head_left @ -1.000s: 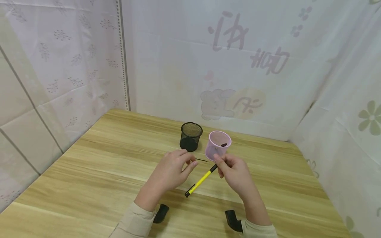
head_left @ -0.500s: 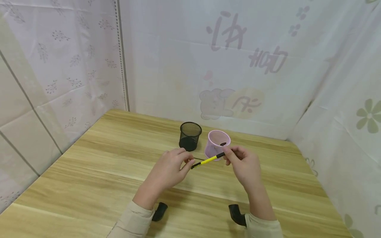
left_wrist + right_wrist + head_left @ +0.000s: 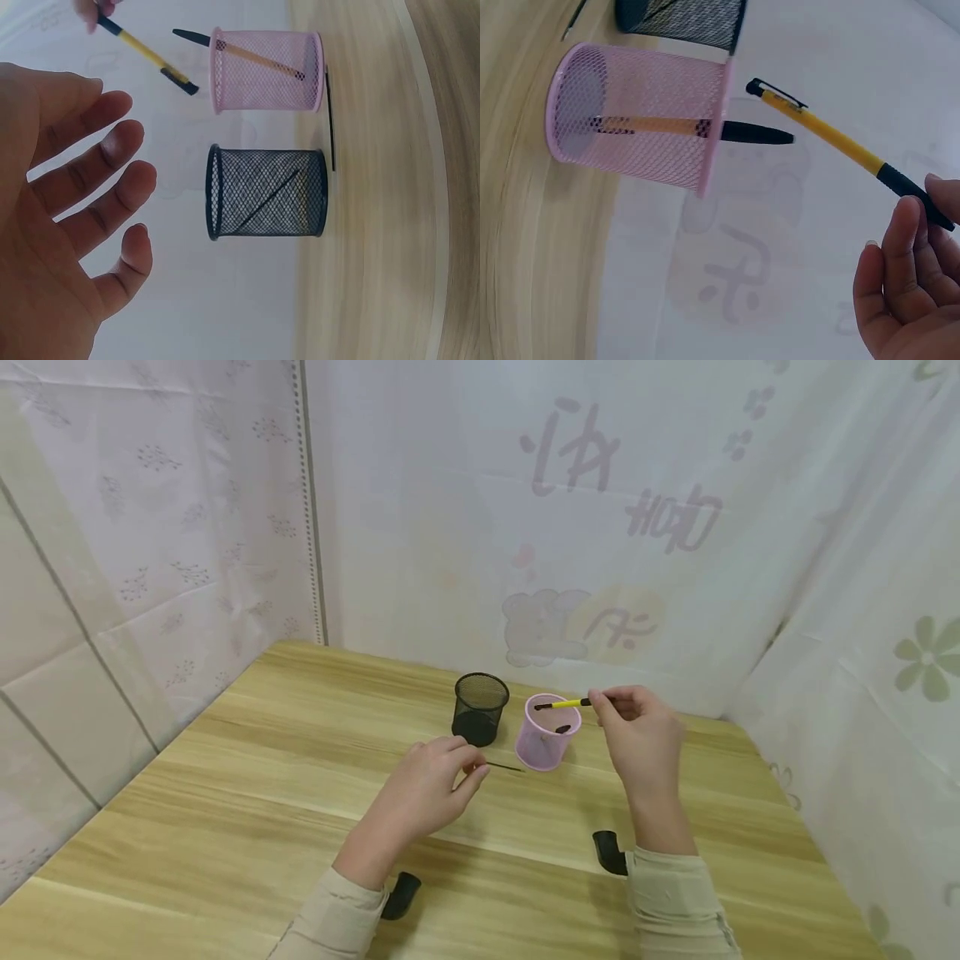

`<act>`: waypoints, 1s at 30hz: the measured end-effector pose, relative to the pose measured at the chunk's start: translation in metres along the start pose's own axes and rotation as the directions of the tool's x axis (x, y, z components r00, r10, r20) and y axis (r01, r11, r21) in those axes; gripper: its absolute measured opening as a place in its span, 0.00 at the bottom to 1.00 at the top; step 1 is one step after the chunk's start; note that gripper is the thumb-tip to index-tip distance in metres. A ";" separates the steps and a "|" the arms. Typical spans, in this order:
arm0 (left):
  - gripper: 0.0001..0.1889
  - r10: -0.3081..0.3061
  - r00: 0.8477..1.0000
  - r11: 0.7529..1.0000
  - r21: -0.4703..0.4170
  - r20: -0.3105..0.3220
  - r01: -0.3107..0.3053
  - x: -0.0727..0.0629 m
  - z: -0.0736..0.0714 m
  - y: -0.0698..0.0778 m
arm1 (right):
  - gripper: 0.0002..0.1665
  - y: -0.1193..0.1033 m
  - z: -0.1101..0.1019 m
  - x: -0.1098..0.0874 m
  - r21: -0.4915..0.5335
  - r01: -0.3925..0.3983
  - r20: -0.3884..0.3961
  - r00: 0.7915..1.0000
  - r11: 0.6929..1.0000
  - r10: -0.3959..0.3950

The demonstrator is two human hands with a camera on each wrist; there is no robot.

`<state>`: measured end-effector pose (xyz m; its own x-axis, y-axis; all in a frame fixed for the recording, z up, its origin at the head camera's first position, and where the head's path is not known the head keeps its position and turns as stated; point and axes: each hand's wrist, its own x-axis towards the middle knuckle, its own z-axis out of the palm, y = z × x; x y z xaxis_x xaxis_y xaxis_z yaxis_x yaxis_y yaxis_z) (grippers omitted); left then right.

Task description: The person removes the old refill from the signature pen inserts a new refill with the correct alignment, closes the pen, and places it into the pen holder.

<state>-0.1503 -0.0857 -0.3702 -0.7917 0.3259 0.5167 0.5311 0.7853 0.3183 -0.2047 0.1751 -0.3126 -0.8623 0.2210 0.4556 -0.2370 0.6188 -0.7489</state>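
Observation:
My right hand (image 3: 641, 735) pinches a yellow ballpoint pen (image 3: 836, 140) by its black grip end. The clip end points left, above the pink mesh pen holder (image 3: 542, 747), apart from it in the right wrist view. Inside that holder leans another pen, orange with a black cap (image 3: 757, 133) that sticks out over the rim. My left hand (image 3: 420, 785) hovers in front of the black mesh pen holder (image 3: 480, 710), fingers loosely bent, nothing between them in the left wrist view. Past its fingertips a thin black stick (image 3: 506, 767) lies on the table.
Both pen holders stand upright side by side toward the back of the wooden table (image 3: 262, 760). A thin dark line (image 3: 270, 199) shows through the black mesh. Black curved pieces (image 3: 401, 896) jut from both wrists. Printed cloth (image 3: 420, 527) hangs behind the table.
My right hand has lifted the yellow pen up and to the right, turning it from slanting down to nearly level beside the pink holder's rim. The left hand stays almost in place.

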 end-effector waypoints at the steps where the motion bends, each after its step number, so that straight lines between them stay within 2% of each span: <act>1: 0.05 0.000 1.000 1.000 -0.001 0.002 0.000 0.000 0.001 0.000 | 0.16 0.002 0.002 0.001 -0.012 0.012 -0.002 1.000 1.000 -0.012; 6: 0.05 0.004 1.000 1.000 0.000 0.003 -0.004 0.000 0.004 -0.001 | 0.14 0.009 0.010 0.006 -0.076 0.091 0.003 0.996 0.993 -0.091; 9: 0.04 0.001 1.000 1.000 0.001 0.005 -0.001 0.000 0.005 -0.002 | 0.13 0.012 0.016 0.010 -0.096 0.124 0.040 0.992 0.988 -0.120; 15: 0.04 -0.001 1.000 1.000 -0.014 0.012 0.001 -0.001 0.008 -0.002 | 0.13 0.019 0.025 0.012 -0.141 0.152 0.139 0.981 0.978 -0.132; 21: 0.04 -0.011 1.000 1.000 -0.013 0.020 0.011 -0.002 0.009 -0.003 | 0.19 0.027 0.031 0.013 -0.182 0.172 0.206 0.969 0.968 -0.134; 24: 0.04 -0.012 1.000 1.000 -0.014 0.019 0.012 -0.002 0.010 -0.004 | 0.22 0.030 0.032 0.014 -0.237 0.174 0.291 0.951 0.956 -0.101; 28: 0.04 -0.012 1.000 1.000 -0.021 0.020 0.013 -0.002 0.012 -0.004 | 0.27 0.034 0.032 0.013 -0.314 0.179 0.427 0.904 0.932 -0.030; 30: 0.04 -0.015 1.000 1.000 -0.025 0.025 0.016 -0.002 0.013 -0.005 | 0.24 0.037 0.034 0.012 -0.325 0.181 0.452 0.892 0.928 -0.016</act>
<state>-0.1546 -0.0836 -0.3829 -0.8068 0.3269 0.4921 0.5259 0.7769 0.3462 -0.2394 0.1752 -0.3512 -0.9675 -0.1536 0.2007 -0.2311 0.8592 -0.4565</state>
